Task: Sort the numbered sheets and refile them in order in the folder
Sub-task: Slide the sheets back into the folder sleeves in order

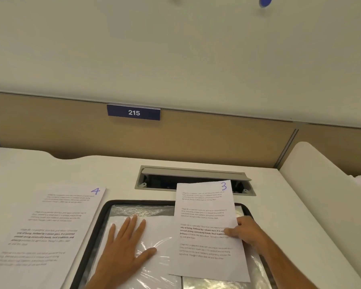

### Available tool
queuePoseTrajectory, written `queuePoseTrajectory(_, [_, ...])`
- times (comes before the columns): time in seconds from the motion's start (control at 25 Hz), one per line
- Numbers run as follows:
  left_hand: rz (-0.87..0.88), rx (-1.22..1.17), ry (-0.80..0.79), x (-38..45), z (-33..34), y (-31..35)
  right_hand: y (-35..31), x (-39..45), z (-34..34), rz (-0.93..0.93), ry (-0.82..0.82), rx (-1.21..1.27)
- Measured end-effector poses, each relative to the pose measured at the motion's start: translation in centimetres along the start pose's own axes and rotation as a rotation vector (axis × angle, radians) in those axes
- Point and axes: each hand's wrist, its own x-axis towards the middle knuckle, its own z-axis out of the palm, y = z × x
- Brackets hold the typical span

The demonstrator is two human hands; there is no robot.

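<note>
Sheet 3 in right hand, seemingly overhanging folder

Sheet 4 body text blurred, bottom cut by frame edge. Folder near edge cut off. Right hand fingers hidden behind pinched sheet 3, only thumb visible.
</note>
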Motion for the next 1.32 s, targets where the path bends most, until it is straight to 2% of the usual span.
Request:
queuePoseTrajectory(0.16, [-0.027, -0.054, 0.05, 0.1, 0.2, 0.1, 0.8, 1.3, -2.5, -0.077, 0.02, -0.009])
queuePoseTrajectory(0.32, [-0.154, -0.099, 0.123, 2.7, -1.4, 2.3, 1.0, 1.9, -4.8, -0.156, 0.047, 0.077])
queuePoseTrajectory(0.52, [-0.08, -0.254, 0.138, 8.8, -1.5, 9.0, -0.9, 3.3, -7.2, -0.213, 0.105, 0.339])
queuePoseTrajectory(0.72, [-0.041, -0.142, 0.067, 12.6, 0.2, 13.0, -3.6, 5.5, -8.3, -0.235, 0.211, 0.51])
queuePoseTrajectory(0.88, [-0.03, -0.154, 0.218, 12.9, 2.0, 13.1, -4.7, 6.8, -8.3, -0.249, 0.27, 0.611])
queuePoseTrajectory(1.04, [-0.044, -0.248, 0.288, 12.9, 1.3, 13.7, -4.7, 7.4, -7.5, -0.259, 0.313, 0.691])
queuePoseTrajectory(1.24, [0.074, -0.235, 0.46, 13.0, 1.7, 13.7, -5.3, 7.0, -6.1, -0.31, 0.332, 0.774])
queuePoseTrajectory(1.32, [0.127, -0.235, 0.48, 12.8, 2.5, 13.3, -6.0, 6.7, -5.3, -0.353, 0.35, 0.811])
